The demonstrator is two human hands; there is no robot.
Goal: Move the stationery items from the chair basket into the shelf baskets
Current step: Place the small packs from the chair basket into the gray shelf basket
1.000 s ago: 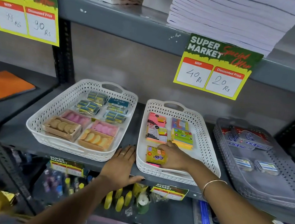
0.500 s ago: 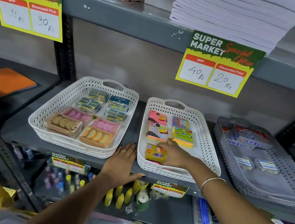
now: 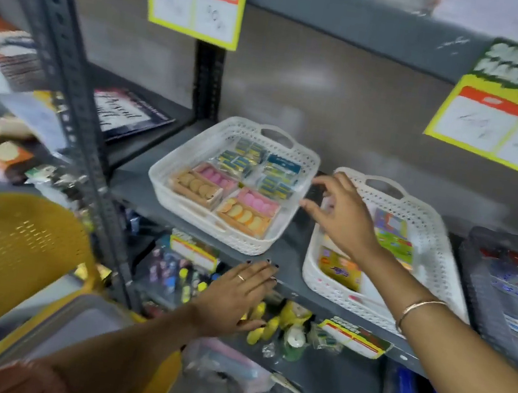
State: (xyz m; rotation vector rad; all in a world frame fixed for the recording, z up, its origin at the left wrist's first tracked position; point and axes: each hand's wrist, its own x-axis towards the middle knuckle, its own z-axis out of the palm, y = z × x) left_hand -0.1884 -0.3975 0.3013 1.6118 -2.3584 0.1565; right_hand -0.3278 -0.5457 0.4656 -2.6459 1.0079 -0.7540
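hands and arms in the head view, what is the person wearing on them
Both forearms are bare, with no sleeves showing. The left hand has a thin gold-coloured ring on one finger and dark polish on its nails. The right hand has no ring that can be seen; its wrist carries a thin gold-coloured bangle. No gloves or watch.

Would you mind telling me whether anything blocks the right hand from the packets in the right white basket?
Nothing visible does. The right hand hovers open directly above the right white basket, whose top is uncovered; the yellow packet lies exposed below the wrist.
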